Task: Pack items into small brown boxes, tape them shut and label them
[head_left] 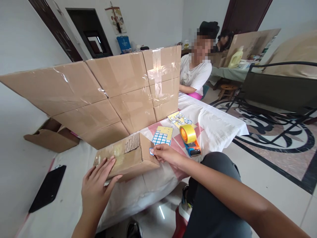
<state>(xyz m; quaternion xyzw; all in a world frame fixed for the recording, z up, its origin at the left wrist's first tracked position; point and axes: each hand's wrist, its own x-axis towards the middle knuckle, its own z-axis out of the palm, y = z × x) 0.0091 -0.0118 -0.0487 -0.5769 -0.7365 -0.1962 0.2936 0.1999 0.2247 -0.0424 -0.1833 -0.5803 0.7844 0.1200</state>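
A small oblong brown cardboard box (135, 162) lies on the white-clothed bench (215, 130), right in front of the person I'm watching. The L hand (97, 181) is spread on its top at the left end, fingers apart, thumb down by the nr side; the R hand (164, 153) has thumb & finger pinched on a small white blue-edged sticker (151, 151) at the box's right end, can't tell if it's stuck on. Just past that hand: a yellow sheet of white blue-edged stickers (162, 135), & beyond it a second yellow sheet w/ jumbled white stickers (179, 119). A roll of shiny yellow tape (189, 134) sits on a blue-and-orange dispenser (194, 149) nearby. Behind stands a wall of taped brown cartons (123, 96); off to the L, a flat black device (48, 188) & an open brown carton (53, 137). Across the bench, a co-worker in a white T-shirt (195, 74).
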